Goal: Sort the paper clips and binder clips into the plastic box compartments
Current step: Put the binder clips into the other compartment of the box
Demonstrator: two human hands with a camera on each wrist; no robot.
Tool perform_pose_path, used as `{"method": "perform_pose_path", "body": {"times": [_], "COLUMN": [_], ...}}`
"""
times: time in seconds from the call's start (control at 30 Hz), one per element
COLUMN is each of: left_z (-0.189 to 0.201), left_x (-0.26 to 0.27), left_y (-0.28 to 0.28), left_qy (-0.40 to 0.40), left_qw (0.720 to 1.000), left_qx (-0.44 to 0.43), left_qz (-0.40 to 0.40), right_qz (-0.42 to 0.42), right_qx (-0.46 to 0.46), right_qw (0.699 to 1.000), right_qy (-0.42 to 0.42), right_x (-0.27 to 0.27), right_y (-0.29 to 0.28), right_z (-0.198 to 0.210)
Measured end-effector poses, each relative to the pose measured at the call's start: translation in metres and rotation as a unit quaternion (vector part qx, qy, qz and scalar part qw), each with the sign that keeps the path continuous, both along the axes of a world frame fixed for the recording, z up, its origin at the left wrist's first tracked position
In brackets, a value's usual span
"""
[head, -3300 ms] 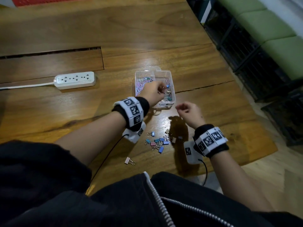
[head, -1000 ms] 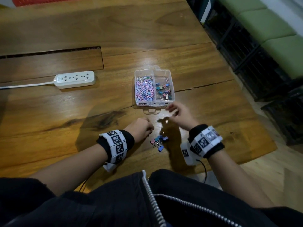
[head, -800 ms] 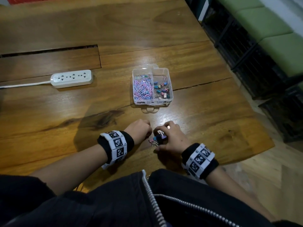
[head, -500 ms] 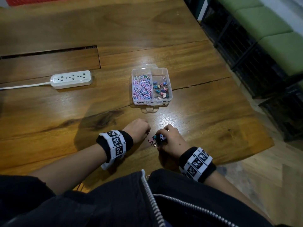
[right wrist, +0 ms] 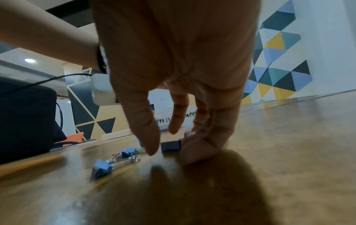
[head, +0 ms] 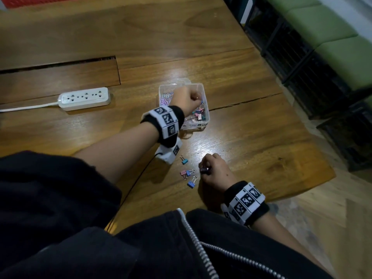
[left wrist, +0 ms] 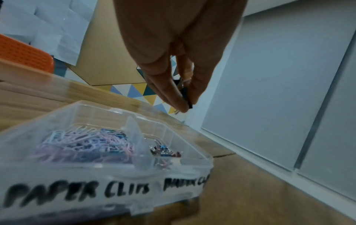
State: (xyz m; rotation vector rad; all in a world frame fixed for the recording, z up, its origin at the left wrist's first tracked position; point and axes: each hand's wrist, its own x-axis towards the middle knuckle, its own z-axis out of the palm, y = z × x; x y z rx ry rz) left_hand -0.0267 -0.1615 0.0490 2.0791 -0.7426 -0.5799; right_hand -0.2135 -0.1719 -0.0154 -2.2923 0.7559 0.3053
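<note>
Two hands work over a wooden table (head: 237, 121). At the far left a white power strip (head: 84, 98) lies with its cord running off the edge of the head view. To its right stands the clear plastic box (head: 202, 91), its front strip hand-lettered "PAPER CLIPS" over the left compartment, where pastel paper clips (left wrist: 82, 144) are heaped; the right compartment holds a small pile of binder clips (left wrist: 164, 151). The left hand (head: 186, 100) hangs above the box, thumb and fingertips pinching a dark binder clip (left wrist: 185, 94) over the right compartment, clear of the pile below. Nearer the person, loose clips lie on the wood: a teal binder clip (head: 184, 160) on its own, then a pink and blue pair (head: 186, 172) touching each other, and a blue binder clip (head: 191, 183) just beside them. Rightmost, the right hand (head: 216, 171) is down at the table, thumb and curled fingers closing on another dark blue binder clip (right wrist: 171, 145) that rests against the surface.
</note>
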Motion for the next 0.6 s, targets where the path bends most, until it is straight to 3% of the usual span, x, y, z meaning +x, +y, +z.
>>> {"method": "perform_pose_path", "body": {"times": [0.2, 0.4, 0.47, 0.57, 0.6], "left_z": [-0.013, -0.009, -0.015, -0.033, -0.039], "left_x": [0.012, -0.017, -0.033, -0.053, -0.059], "left_y": [-0.013, 0.034, 0.059, 0.090, 0.097], "left_qy": [0.013, -0.092, -0.094, -0.135, -0.160], "left_qw": [0.991, 0.967, 0.933, 0.845, 0.829], "left_qx": [0.100, 0.108, 0.187, 0.339, 0.355], "left_qz": [-0.089, -0.209, -0.292, -0.390, -0.400], "right_qz": [0.030, 0.023, 0.024, 0.056, 0.058], "right_qx": [0.022, 0.003, -0.023, -0.080, -0.090], "right_qw": [0.998, 0.998, 0.998, 0.993, 0.993], "right_qy": [0.048, 0.059, 0.053, 0.062, 0.057], "right_x": [-0.003, -0.007, -0.007, -0.006, -0.005], "right_y": [0.008, 0.014, 0.018, 0.024, 0.026], "right_z": [0.008, 0.006, 0.004, 0.001, 0.001]}}
